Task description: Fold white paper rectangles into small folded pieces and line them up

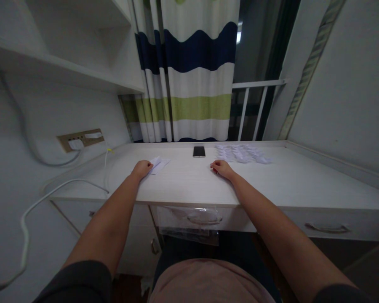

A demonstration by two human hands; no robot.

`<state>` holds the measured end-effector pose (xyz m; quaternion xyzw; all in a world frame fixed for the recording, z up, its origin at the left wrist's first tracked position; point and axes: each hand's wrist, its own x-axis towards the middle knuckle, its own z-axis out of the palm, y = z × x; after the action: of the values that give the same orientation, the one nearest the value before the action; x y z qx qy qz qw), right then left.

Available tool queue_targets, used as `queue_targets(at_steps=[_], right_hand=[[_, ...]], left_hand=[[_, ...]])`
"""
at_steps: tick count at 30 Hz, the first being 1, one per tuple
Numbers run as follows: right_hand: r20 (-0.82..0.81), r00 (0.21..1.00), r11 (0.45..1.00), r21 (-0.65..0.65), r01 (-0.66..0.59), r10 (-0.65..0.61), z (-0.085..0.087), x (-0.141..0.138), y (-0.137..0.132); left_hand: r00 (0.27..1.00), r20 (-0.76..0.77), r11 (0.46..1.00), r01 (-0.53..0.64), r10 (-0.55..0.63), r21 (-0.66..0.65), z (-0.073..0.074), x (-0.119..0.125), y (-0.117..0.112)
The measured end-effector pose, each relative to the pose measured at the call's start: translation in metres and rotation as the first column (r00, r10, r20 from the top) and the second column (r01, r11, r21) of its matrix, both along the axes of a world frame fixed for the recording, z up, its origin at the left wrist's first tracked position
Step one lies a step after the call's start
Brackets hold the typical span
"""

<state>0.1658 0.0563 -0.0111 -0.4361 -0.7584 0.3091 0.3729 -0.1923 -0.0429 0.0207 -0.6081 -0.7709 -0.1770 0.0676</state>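
My left hand (pixel 142 169) is closed at the edge of some thin white papers (pixel 158 166) on the left part of the white desk (pixel 183 181), its fingers curled against them. The papers lie fanned out to its right. My right hand (pixel 221 168) rests on the desk with its fingertips drawn together. Whatever they may pinch is too small to make out. Behind that hand, several small white packets (pixel 241 154) lie in rows. A dark phone (pixel 198 152) lies between the two hands, farther back.
A clear plastic bag (pixel 189 213) hangs over the drawer front below the desk edge. On the left, a white cable (pixel 66 182) loops over the desk, near a wall socket (pixel 81 139) with plugs. A striped curtain (pixel 202 84) hangs behind; a shelf (pixel 82 67) juts out upper left.
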Motion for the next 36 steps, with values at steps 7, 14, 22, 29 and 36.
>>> queue_targets(at_steps=[7,14,22,29,36], right_hand=[[-0.007,1.000,1.000,-0.009,0.004,-0.004,0.004,0.000,-0.005],[-0.040,0.999,0.999,-0.037,0.005,-0.007,0.006,-0.001,-0.008],[-0.036,0.999,0.999,-0.045,0.007,-0.009,0.007,-0.003,-0.010],[-0.048,0.999,0.999,-0.046,-0.012,0.010,0.006,-0.001,-0.009],[-0.349,0.937,0.980,-0.187,-0.069,-0.001,0.007,-0.004,-0.009]], left_hand=[[0.994,0.056,0.995,-0.095,0.093,0.026,0.000,0.003,0.009],[0.947,0.286,0.980,-0.179,0.148,0.085,-0.002,-0.004,0.015],[0.937,0.320,0.929,-0.238,0.142,0.283,0.004,0.008,0.007],[0.932,0.337,0.794,-0.106,-0.130,0.599,0.037,0.069,0.017],[0.629,0.586,0.719,-0.061,-0.511,0.692,0.028,0.147,0.055]])
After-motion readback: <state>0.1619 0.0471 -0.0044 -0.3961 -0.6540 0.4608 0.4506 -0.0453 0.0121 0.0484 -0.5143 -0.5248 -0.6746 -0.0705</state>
